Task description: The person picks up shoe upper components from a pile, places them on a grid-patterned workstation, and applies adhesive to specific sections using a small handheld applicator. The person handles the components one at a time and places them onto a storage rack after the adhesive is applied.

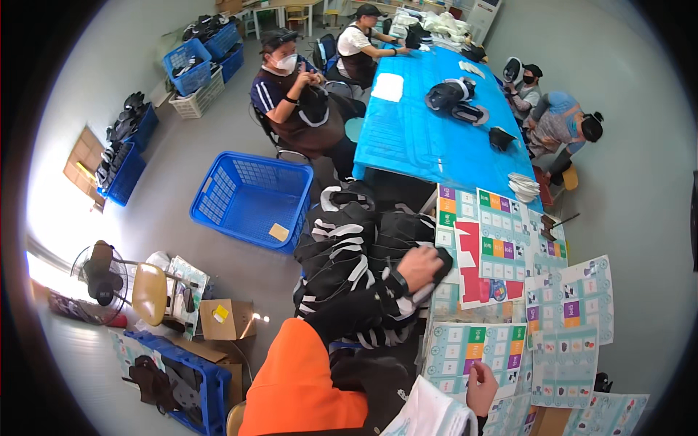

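Observation:
My left hand (419, 269), reaching forward past a black cuff, is closed on a black shoe upper (443, 266) at the right side of a heap. Beneath and around it are many black shoe uppers (336, 251) with white trim, piled between the blue basket and the table. My right hand (481, 389) hovers over printed sheets (472, 350) at the near table edge. Its fingers are loosely bent, and nothing shows in them. A white cloth-like bundle (430, 410) lies beside my right wrist, low in the view.
A blue basket (251, 161) stands on the floor to the left. Ahead runs a blue-covered table (403, 138) with shoe uppers (451, 96) and a white stack (523, 187). Several people (302, 109) sit around it. A fan (102, 280) and chair (149, 294) stand left.

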Action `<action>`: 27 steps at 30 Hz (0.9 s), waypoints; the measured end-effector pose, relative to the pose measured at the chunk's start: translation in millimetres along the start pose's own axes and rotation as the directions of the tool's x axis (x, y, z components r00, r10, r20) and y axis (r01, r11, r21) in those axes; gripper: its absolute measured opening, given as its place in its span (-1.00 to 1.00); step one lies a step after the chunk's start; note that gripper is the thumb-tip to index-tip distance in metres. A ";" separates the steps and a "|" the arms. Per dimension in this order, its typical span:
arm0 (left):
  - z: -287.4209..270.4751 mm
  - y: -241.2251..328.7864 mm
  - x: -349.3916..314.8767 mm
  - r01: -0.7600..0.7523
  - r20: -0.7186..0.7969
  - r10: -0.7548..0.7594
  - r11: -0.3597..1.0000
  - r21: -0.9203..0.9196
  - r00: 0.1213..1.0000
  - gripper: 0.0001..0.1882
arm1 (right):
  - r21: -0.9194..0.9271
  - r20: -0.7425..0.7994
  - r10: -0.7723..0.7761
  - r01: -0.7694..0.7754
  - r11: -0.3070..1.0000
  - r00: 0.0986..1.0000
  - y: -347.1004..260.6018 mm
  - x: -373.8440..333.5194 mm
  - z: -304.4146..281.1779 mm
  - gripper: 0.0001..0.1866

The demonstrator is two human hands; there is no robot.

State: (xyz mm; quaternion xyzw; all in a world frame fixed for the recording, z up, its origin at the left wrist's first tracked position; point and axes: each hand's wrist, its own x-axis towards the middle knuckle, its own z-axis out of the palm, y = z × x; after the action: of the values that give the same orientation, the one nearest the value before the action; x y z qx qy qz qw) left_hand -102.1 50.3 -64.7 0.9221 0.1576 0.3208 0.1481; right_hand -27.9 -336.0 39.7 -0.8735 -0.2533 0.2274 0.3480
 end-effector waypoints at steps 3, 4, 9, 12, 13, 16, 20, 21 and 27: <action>-47.4 78.2 -2.4 -0.089 -0.022 0.088 0.994 -0.059 0.996 -0.73 | 0.041 -0.078 -0.234 0.238 0.970 0.969 -41.4 5.7 19.5 -0.30; -50.5 101.1 -7.3 -0.095 -0.032 0.093 0.993 -0.075 0.995 -0.70 | 0.045 -0.069 -0.250 0.254 0.966 0.966 -51.5 8.6 23.2 -0.30; -69.7 186.6 -24.6 -0.115 -0.015 0.115 0.959 -0.259 0.993 -0.59 | -0.396 -0.117 -0.531 0.451 0.800 0.840 -61.6 22.9 32.9 -0.35; -78.3 202.2 -31.8 -0.040 0.057 0.062 0.946 -0.323 0.996 -0.61 | -0.232 -0.161 -0.433 0.392 0.890 0.887 -48.2 15.0 15.9 -0.46; -86.7 203.1 -34.3 -0.033 0.048 0.059 0.903 -0.429 0.997 -0.61 | -0.228 -0.169 -0.438 0.397 0.889 0.883 -43.7 13.1 12.5 -0.46; -84.1 195.1 -46.2 -0.003 0.082 0.058 0.831 -0.556 0.995 -0.61 | -0.224 -0.281 -0.457 0.406 0.886 0.844 -25.6 8.6 3.9 -0.41; -86.6 192.0 -51.3 0.089 0.172 0.035 0.748 -0.657 0.984 -0.67 | -0.208 -0.320 -0.457 0.408 0.889 0.830 -18.8 -1.1 -9.0 -0.40; -87.0 194.4 -52.3 0.114 0.185 0.022 0.717 -0.687 0.982 -0.70 | -0.206 -0.318 -0.457 0.410 0.889 0.831 -19.4 -4.2 -10.7 -0.40; -54.6 207.4 -59.2 0.109 0.109 -0.045 0.699 -0.707 0.993 -0.80 | -0.219 -0.312 -0.488 0.438 0.872 0.815 -10.1 -7.2 -21.3 -0.46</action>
State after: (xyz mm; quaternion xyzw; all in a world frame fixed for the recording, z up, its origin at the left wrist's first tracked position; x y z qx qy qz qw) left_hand -140.5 -151.1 21.6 0.7986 0.0536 0.3116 0.5122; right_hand -24.1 -344.5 62.5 -0.8336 -0.4057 -0.0448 0.3722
